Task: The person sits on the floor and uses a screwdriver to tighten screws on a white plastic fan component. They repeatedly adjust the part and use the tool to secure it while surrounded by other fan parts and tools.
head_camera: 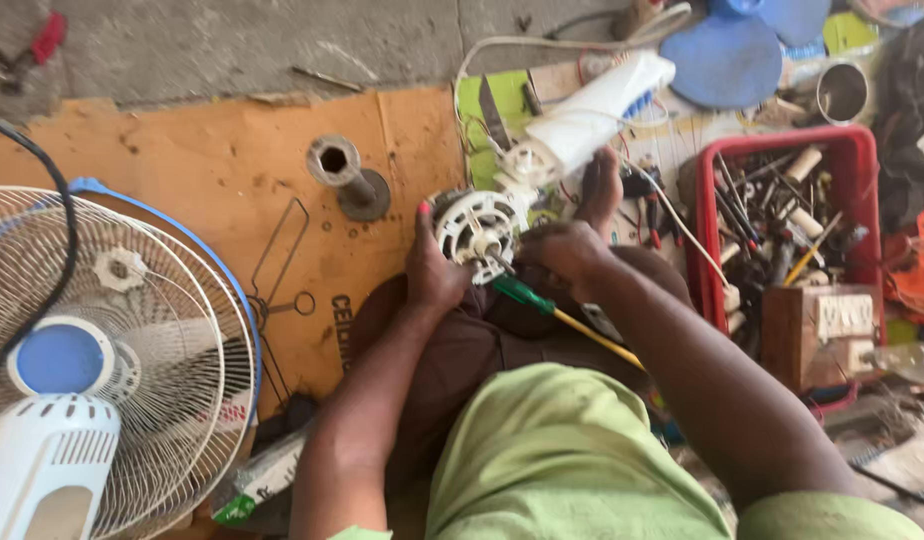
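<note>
Green shirt (572,450) nearest; cardboard sheet (212,170) covers grey concrete floor (222,40).

Left of the hands: white wire fan guard (172,300) with blue rim, white fan housing (42,470), grey metal pipe stub (340,170) on orange cardboard (182,150). Right of them: red tool crate (862,150), brown box (797,335). Beyond: blue fan blade (727,60), metal can (844,92).
</note>
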Demonstrator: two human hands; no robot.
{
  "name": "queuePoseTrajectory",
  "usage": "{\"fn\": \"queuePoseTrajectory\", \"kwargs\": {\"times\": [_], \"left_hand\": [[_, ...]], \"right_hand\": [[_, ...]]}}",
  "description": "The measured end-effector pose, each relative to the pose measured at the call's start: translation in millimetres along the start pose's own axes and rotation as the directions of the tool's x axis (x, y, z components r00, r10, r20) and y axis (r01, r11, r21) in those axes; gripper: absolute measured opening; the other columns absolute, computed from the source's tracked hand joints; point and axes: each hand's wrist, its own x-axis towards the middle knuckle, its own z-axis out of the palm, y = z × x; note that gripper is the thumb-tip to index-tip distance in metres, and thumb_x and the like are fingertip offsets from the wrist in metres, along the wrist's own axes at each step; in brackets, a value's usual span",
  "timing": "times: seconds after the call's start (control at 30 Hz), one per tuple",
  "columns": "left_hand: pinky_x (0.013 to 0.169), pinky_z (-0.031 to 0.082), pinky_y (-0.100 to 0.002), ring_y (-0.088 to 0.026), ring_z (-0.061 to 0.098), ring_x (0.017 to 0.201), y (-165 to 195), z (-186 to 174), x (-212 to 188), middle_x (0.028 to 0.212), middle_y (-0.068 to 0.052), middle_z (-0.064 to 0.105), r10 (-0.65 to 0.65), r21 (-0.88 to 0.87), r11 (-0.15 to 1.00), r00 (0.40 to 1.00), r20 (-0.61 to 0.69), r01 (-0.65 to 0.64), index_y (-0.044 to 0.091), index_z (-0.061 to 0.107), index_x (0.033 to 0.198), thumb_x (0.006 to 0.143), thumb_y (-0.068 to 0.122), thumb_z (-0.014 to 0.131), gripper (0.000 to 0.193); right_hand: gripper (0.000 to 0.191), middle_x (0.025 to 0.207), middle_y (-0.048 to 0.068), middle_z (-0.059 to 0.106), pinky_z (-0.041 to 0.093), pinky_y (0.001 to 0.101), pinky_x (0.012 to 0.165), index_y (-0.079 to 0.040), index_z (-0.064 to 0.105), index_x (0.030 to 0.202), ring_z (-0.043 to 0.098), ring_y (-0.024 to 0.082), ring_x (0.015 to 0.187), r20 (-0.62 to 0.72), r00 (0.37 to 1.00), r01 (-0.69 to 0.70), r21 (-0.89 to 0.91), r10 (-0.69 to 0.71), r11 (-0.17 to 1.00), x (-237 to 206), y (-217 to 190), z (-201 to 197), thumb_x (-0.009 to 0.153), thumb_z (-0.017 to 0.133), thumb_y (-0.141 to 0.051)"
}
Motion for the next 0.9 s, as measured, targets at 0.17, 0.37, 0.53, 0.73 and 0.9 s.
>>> {"fn": "queuePoseTrajectory", "kwargs": {"times": [0.17, 0.37, 0.53, 0.73, 0.9], "left_hand": [[0.102, 0.051, -0.044, -0.039, 0.063, 0.122, -2, -1, 8, 0.135, -0.025, 0.062, -0.044, 0.064, 0.997, 0.997, 0.07, 0.039, 0.0, 0.024, 0.156, 0.06, 0.015, 0.097, 0.121], [0.102, 0.051, -0.043, -0.039, 0.063, 0.122, -1, -3, 13, 0.133, -0.024, 0.064, -0.019, 0.043, 0.999, 0.996, 0.084, 0.016, 0.001, 0.023, 0.158, 0.064, 0.017, 0.095, 0.12], [0.102, 0.053, -0.041, -0.033, 0.068, 0.121, 4, 1, 10, 0.131, -0.019, 0.069, -0.044, -0.05, 0.998, 0.994, 0.103, 0.049, 0.003, 0.027, 0.158, 0.067, 0.025, 0.095, 0.116], [0.102, 0.052, -0.042, -0.036, 0.065, 0.12, 7, 2, 5, 0.133, -0.022, 0.065, -0.062, 0.067, 0.996, 0.997, 0.049, 0.058, 0.001, 0.023, 0.157, 0.064, 0.022, 0.096, 0.12], [0.102, 0.05, -0.042, -0.037, 0.063, 0.122, 4, 0, 10, 0.135, -0.022, 0.063, -0.136, 0.131, 0.984, 0.985, 0.103, 0.122, 0.002, 0.021, 0.158, 0.061, 0.017, 0.095, 0.124]], "right_hand": [[0.019, 0.086, 0.014, 0.077, 0.059, 0.0427, 0.069, -0.018, 0.081, 0.1, 0.073, 0.029, 0.072, 0.049, 0.632, 0.463, -0.825, -0.773, 0.325, -18, 10, 4, 0.086, 0.069, -0.021], [0.012, 0.082, 0.01, 0.075, 0.055, 0.0393, 0.061, -0.018, 0.078, 0.095, 0.07, 0.025, 0.064, 0.01, 0.998, 0.065, 0.042, -0.065, 0.997, 34, 13, -13, 0.088, 0.069, -0.02], [0.01, 0.08, 0.01, 0.073, 0.053, 0.0387, 0.059, -0.015, 0.075, 0.095, 0.068, 0.025, 0.064, 0.165, 0.963, -0.26, 0.381, 0.211, 0.888, 25, 8, -15, 0.086, 0.071, -0.019], [0.016, 0.082, 0.012, 0.071, 0.059, 0.0427, 0.066, -0.016, 0.072, 0.096, 0.072, 0.029, 0.07, 0.067, 0.364, 0.647, -0.735, -0.929, 0.201, -33, -4, -1, 0.081, 0.074, -0.022], [0.01, 0.086, 0.017, 0.068, 0.052, 0.052, 0.06, -0.013, 0.071, 0.092, 0.068, 0.038, 0.074, 0.027, 0.694, 0.377, -0.865, -0.72, 0.331, -29, 7, 12, 0.084, 0.073, -0.018]]}}
